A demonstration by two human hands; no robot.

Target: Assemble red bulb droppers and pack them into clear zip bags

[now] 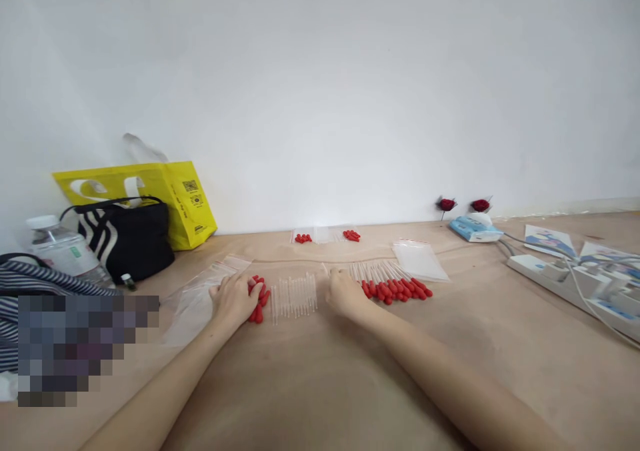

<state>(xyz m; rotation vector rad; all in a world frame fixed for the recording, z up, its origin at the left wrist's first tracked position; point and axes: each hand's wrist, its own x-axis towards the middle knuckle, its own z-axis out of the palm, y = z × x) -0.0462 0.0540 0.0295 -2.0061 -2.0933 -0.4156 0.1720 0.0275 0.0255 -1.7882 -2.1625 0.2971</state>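
Observation:
My left hand [233, 297] lies on the table at the edge of a clear plastic bag, fingers slightly bent and apart. Its thumb touches a small heap of red rubber bulbs [259, 314]. Beside the heap, thin clear tubes [296, 295] lie in a row. My right hand [345, 295] is closed, fingertips pinched, with the pale tip of a dropper [325, 269] poking out above them; the rest of it is hidden. Just right of that hand, a row of red-bulbed droppers [395, 289] lies with the clear tubes pointing away from me.
Clear zip bags [423, 260] lie behind the droppers; two bags by the wall hold red bulbs [352, 235]. A yellow bag [193, 204], black bag [145, 237] and water bottle [65, 251] stand left. Tissues [475, 229] and a power strip [575, 291] are right.

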